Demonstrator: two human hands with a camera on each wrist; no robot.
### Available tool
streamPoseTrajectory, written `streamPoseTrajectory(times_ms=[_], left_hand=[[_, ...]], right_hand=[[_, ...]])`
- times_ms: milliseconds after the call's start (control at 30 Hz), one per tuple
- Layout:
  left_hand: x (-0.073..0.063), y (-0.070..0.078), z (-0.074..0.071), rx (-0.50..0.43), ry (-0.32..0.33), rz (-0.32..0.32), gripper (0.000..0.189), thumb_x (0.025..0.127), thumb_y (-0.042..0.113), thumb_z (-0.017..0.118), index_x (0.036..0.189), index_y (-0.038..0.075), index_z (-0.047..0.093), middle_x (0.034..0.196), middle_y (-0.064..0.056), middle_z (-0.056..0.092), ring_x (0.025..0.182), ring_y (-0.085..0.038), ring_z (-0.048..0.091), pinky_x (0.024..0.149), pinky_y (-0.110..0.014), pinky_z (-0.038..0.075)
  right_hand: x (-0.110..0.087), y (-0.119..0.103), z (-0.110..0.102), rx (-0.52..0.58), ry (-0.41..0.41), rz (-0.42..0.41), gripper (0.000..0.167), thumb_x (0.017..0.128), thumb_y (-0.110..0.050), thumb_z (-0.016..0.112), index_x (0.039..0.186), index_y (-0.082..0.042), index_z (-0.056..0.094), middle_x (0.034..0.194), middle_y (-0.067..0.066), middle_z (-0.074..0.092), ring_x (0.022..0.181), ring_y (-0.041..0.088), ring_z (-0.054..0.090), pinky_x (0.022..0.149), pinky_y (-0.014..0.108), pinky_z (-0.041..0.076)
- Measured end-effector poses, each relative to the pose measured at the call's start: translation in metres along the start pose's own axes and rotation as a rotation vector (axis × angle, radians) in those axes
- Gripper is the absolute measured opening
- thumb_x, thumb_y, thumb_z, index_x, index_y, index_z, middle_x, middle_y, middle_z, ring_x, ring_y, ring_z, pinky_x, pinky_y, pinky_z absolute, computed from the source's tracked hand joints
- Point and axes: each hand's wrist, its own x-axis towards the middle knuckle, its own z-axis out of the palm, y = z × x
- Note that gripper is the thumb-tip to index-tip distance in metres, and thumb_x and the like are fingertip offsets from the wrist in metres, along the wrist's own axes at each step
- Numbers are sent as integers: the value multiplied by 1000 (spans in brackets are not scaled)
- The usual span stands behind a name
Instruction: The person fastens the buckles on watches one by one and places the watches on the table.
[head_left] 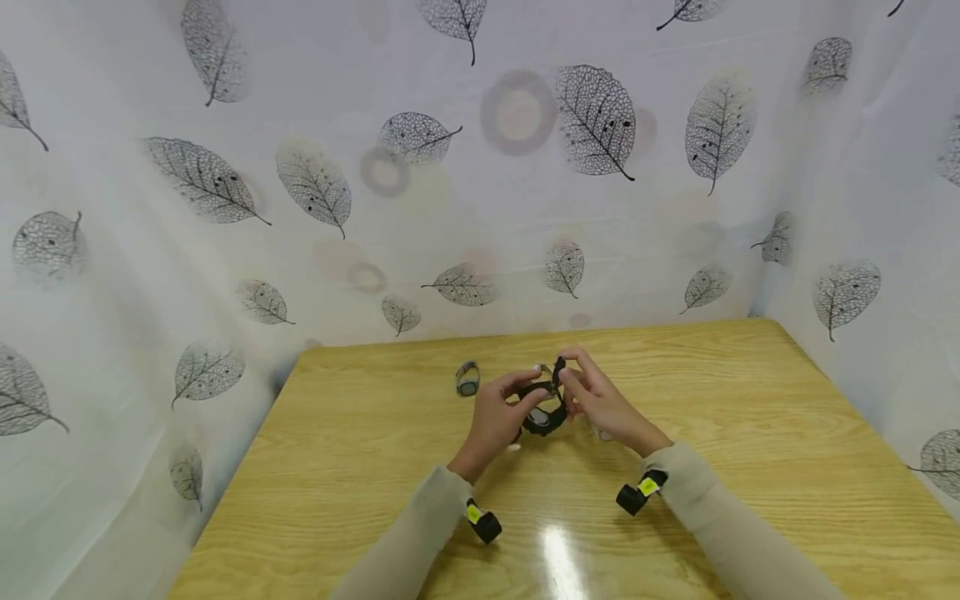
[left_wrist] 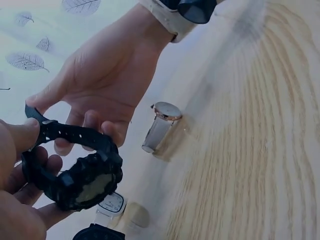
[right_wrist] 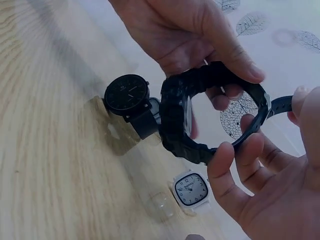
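A chunky black sports watch (head_left: 545, 421) is held up off the table between both hands, its strap forming a loop through the buckle. My left hand (head_left: 495, 414) grips it, the thumb lying along the strap in the right wrist view. With thumb and finger, my right hand (head_left: 597, 403) pinches the free strap end (right_wrist: 281, 105) beyond the buckle. Other fingers of that hand touch the strap from below. A round black watch (right_wrist: 127, 95) lies beneath the left hand. Close by is a square white watch (right_wrist: 191, 189) with a numbered dial.
A small watch with a rounded square face (head_left: 468, 387) lies left of the hands on the wooden table (head_left: 345, 467). A round rose-gold-rimmed watch (left_wrist: 166, 111) with a pale strap rests near the right hand. A leaf-patterned curtain (head_left: 420, 217) surrounds the table's back and sides.
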Motion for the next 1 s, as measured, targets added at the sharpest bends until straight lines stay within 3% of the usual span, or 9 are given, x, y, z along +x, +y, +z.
streamPoseTrajectory(times_ms=[100, 200, 400, 567, 733, 900, 1000], left_hand=[[-1, 6, 0, -2, 20, 12, 27, 93, 3, 76, 119, 1, 73, 109, -16, 73, 97, -28, 70, 76, -26, 60], [1, -2, 3, -17, 38, 18, 27, 92, 3, 77, 119, 2, 73, 103, -16, 73, 94, -30, 70, 75, -27, 60], [7, -24, -1, -83, -19, -42, 35, 93, 16, 79, 127, 12, 70, 122, -10, 71, 107, -24, 69, 87, -36, 60], [6, -32, -11, -100, -83, -127, 39, 94, 19, 79, 131, 14, 69, 127, -13, 69, 111, -21, 68, 92, -35, 58], [4, -32, -15, -77, -138, -165, 35, 94, 21, 79, 126, 11, 73, 123, -7, 72, 109, -20, 69, 88, -32, 58], [3, -31, -17, -54, -133, -173, 36, 92, 22, 81, 124, 7, 74, 114, -4, 75, 104, -17, 70, 86, -28, 57], [1, -16, -18, -48, -119, -188, 33, 92, 17, 80, 122, 5, 74, 113, -7, 75, 104, -20, 70, 86, -30, 57]], right_hand=[[1, 0, 1, -38, -16, -17, 28, 114, -23, 36, 139, -10, 38, 81, 28, 51, 65, 33, 52, 62, 53, 56], [1, -1, 2, -55, -3, -20, 28, 114, -23, 37, 139, -9, 38, 79, 26, 52, 65, 33, 52, 61, 53, 56], [0, -4, 1, -28, 95, -12, 32, 114, -28, 39, 142, -12, 39, 81, 25, 50, 66, 32, 52, 60, 53, 57], [-1, -2, -1, 2, 145, -10, 36, 113, -28, 40, 144, -10, 37, 84, 19, 50, 67, 26, 50, 59, 48, 56], [-2, 0, -1, 9, 159, -34, 32, 113, -27, 43, 141, -11, 40, 83, 17, 51, 66, 22, 49, 57, 45, 53], [-4, 0, 0, -20, 162, -34, 29, 112, -27, 46, 139, -17, 46, 84, 23, 53, 65, 20, 49, 59, 47, 53], [-4, 0, 1, -42, 158, -30, 30, 111, -26, 49, 140, -18, 50, 91, 25, 58, 66, 24, 50, 60, 47, 54]])
